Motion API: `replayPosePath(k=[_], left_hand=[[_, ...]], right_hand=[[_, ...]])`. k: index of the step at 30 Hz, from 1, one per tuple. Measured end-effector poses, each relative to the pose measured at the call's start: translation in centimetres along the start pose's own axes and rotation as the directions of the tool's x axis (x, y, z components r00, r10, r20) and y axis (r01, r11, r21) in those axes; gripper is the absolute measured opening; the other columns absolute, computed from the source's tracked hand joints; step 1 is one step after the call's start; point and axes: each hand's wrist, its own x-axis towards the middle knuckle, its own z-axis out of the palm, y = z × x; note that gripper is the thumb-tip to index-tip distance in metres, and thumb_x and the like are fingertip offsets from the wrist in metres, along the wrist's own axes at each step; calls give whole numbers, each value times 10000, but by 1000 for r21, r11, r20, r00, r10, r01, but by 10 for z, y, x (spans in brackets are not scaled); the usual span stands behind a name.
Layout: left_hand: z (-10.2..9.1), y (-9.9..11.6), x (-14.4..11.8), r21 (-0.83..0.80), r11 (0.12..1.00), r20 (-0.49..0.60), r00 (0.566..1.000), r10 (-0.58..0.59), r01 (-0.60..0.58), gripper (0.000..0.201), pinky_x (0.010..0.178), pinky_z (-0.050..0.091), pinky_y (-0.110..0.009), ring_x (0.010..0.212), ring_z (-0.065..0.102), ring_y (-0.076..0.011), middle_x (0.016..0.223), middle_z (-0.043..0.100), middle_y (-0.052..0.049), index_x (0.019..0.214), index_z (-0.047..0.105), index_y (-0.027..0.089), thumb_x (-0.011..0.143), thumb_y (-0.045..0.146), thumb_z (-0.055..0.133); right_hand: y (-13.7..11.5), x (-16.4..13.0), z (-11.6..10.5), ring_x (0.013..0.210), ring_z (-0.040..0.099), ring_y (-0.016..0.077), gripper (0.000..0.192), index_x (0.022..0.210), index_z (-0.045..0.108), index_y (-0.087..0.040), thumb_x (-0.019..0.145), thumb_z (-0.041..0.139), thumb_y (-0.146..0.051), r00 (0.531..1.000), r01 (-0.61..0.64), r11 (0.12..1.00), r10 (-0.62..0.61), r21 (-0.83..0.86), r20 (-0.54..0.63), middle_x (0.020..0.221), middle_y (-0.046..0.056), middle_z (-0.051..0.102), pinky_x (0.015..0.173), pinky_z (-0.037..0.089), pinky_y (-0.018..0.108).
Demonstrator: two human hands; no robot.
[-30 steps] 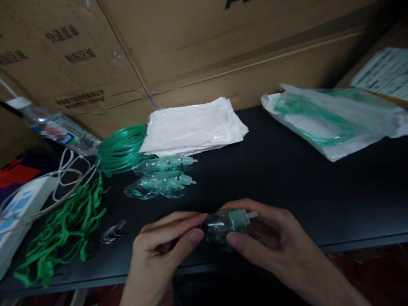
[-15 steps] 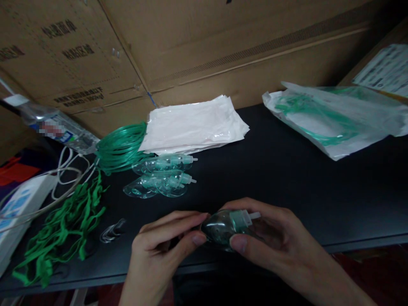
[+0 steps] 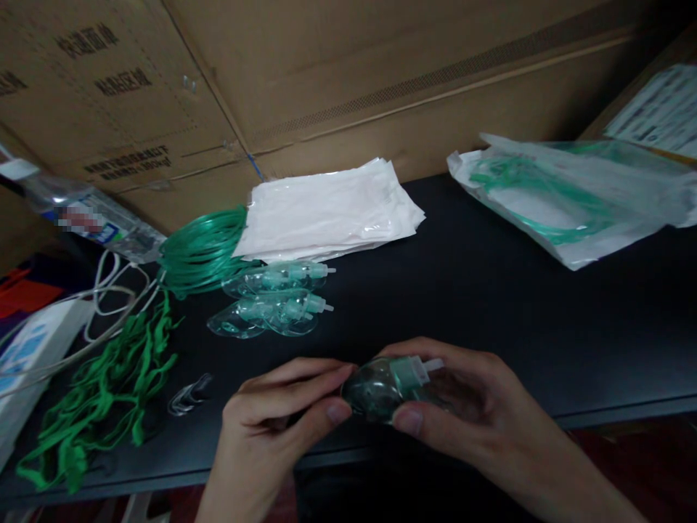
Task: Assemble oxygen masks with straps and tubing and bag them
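Between my two hands is a clear green oxygen mask point(image 3: 375, 388), held above the table's front edge with its pale connector pointing right. My left hand point(image 3: 283, 414) pinches the mask's left end between thumb and fingers. My right hand point(image 3: 462, 407) is wrapped round the other side, its thumb in front below the connector. The fingers behind the mask are partly hidden. Beyond my hands, several more oxygen masks point(image 3: 266, 312) lie in a small pile. Left of my left hand are a few thin metal strips point(image 3: 189, 396) and a heap of green elastic straps point(image 3: 103, 396).
A coil of green tubing point(image 3: 201, 250) lies beside a stack of white pouches point(image 3: 327, 207). At the right is a clear-and-white bag point(image 3: 577, 250) with green tubing inside. A plastic bottle point(image 3: 117, 225), white cables point(image 3: 103, 290) and a white box point(image 3: 38, 363) stand left. Cardboard boxes point(image 3: 381, 73) line the back.
The view has shifted slightly, moving the table items a little left. Both hands keep their hold on the mask, which has tilted very slightly.
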Motion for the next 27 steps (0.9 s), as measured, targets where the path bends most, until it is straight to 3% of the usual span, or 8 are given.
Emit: replayPosePath(k=[5, 14, 18, 22, 27], left_hand=[[1, 2, -1, -25, 999, -1, 999, -36, 36, 319, 708, 604, -114, 820, 792, -135, 959, 841, 28, 971, 841, 411, 789, 149, 844], [4, 1, -3, -11, 999, -103, 994, -45, 44, 325, 669, 593, -123, 780, 788, -136, 919, 847, 36, 957, 843, 429, 798, 147, 817], [5, 1, -4, -71, 991, -154, 980, -125, 115, 273, 650, 593, -135, 692, 768, -132, 815, 836, 18, 986, 853, 362, 787, 175, 833], [8, 1, -2, -155, 978, -157, 974, -165, 141, 69, 484, 520, -98, 496, 659, -93, 563, 717, 30, 758, 820, 244, 794, 188, 804], [10, 2, 0, -158, 981, -117, 985, -129, 110, 141, 402, 474, -114, 464, 537, -63, 679, 667, 7, 708, 792, 205, 843, 230, 760]], right_hand=[[0, 0, -1, 934, 710, 130, 187, 1062, 787, -305, 881, 809, -347, 999, -30, 999, 29, 17, 29, 985, -39, 790, 812, 522, 178], [2, -2, -2, 932, 693, 104, 244, 1158, 769, -400, 938, 744, -298, 995, 92, 995, -90, -48, 47, 1012, -70, 766, 811, 521, 149], [2, -3, -3, 1006, 703, 102, 314, 1166, 756, -434, 930, 745, -228, 990, 131, 988, -126, -86, 62, 1092, -81, 762, 858, 529, 143], [2, -2, -2, 1112, 704, 104, 362, 1166, 753, -446, 907, 774, -194, 989, 129, 990, -125, -52, 85, 1183, -85, 761, 932, 520, 144], [2, -1, 1, 1140, 692, 118, 354, 1111, 758, -396, 873, 786, -135, 990, 137, 984, -131, -110, 59, 1181, -67, 750, 962, 520, 169]])
